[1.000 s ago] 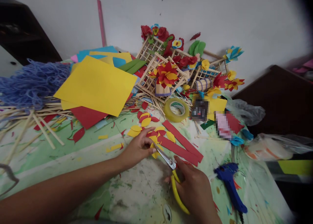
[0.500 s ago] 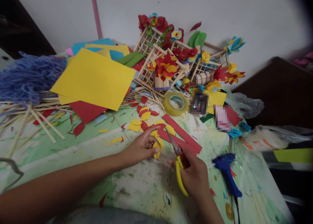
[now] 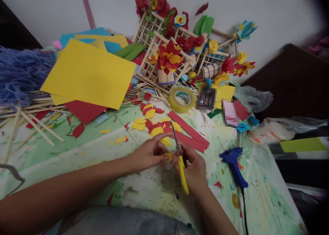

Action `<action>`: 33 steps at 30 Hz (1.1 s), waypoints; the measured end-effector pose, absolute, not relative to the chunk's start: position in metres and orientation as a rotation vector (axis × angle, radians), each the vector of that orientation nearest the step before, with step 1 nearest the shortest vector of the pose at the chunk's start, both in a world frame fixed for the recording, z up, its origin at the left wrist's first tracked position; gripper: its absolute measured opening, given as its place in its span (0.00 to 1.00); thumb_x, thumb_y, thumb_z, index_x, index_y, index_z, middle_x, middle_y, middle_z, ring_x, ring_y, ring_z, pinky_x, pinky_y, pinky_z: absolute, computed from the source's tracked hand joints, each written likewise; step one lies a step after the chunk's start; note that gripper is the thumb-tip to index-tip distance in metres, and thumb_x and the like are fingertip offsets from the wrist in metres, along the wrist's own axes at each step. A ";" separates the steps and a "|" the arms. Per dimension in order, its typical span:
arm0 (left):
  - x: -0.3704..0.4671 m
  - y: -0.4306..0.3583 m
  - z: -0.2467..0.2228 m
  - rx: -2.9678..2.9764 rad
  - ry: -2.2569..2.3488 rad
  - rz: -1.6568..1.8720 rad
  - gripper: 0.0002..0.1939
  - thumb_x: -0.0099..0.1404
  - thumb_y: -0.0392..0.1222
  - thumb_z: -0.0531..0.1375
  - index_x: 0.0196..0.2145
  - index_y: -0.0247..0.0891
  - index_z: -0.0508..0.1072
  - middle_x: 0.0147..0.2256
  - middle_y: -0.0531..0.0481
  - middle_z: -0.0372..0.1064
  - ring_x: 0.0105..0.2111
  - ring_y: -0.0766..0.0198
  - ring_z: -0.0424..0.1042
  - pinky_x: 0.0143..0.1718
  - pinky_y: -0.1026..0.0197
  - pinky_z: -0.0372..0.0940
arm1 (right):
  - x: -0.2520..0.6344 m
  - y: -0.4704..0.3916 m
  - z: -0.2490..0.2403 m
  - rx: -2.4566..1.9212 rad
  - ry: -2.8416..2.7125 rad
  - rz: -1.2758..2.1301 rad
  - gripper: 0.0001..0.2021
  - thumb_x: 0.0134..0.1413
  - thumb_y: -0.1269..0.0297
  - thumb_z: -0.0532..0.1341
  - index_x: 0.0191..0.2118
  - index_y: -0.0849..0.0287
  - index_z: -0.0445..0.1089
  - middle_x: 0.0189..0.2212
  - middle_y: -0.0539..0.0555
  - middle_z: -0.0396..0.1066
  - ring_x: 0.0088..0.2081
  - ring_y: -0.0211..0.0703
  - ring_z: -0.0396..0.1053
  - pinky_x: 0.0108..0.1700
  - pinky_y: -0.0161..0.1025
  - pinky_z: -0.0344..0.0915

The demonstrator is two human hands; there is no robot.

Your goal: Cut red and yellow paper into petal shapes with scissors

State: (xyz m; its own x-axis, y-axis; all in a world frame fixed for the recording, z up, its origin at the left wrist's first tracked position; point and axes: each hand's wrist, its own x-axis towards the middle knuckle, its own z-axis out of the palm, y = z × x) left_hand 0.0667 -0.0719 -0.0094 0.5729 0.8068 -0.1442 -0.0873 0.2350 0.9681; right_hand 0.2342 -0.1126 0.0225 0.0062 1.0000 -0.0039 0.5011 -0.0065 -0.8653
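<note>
Yellow-handled scissors (image 3: 182, 171) are in my right hand (image 3: 194, 168), their blades pointing up and away over the paper petals. My left hand (image 3: 150, 153) pinches a small yellow paper piece (image 3: 167, 157) between thumb and fingers, close to my right fingertips. Just beyond my hands lie yellow and red petals (image 3: 156, 129), with more of them (image 3: 149, 110) in a little pile farther back. Two red paper strips (image 3: 189, 129) rest to the right of the petals.
Yellow sheets (image 3: 89, 74), sticks and blue strings (image 3: 23, 75) crowd the left. Stick frames with paper flowers (image 3: 169, 57) stand against the wall. A tape roll (image 3: 182, 99) sits before them. A blue glue gun (image 3: 235, 166) with its cord lies at the right.
My hands have come closer together, and the yellow piece in my left hand is now tilted flatter. The scissors have moved left and turned more upright. The view has shifted slightly.
</note>
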 end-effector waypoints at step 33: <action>0.060 -0.053 0.011 1.118 0.992 0.818 0.35 0.52 0.34 0.61 0.57 0.39 0.55 0.30 0.53 0.68 0.34 0.64 0.68 0.39 0.59 0.62 | 0.280 -0.105 0.032 -1.873 -2.399 0.228 0.25 0.47 0.57 0.60 0.52 0.57 0.68 0.35 0.57 0.73 0.36 0.49 0.70 0.36 0.41 0.66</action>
State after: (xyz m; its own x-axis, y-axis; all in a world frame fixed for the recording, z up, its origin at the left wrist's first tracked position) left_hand 0.0602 -0.0532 0.0106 0.3555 0.9083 -0.2203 -0.0432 0.2514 0.9669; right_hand 0.2797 -0.1045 0.0317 -0.2443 0.9695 -0.0210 0.9561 0.2371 -0.1724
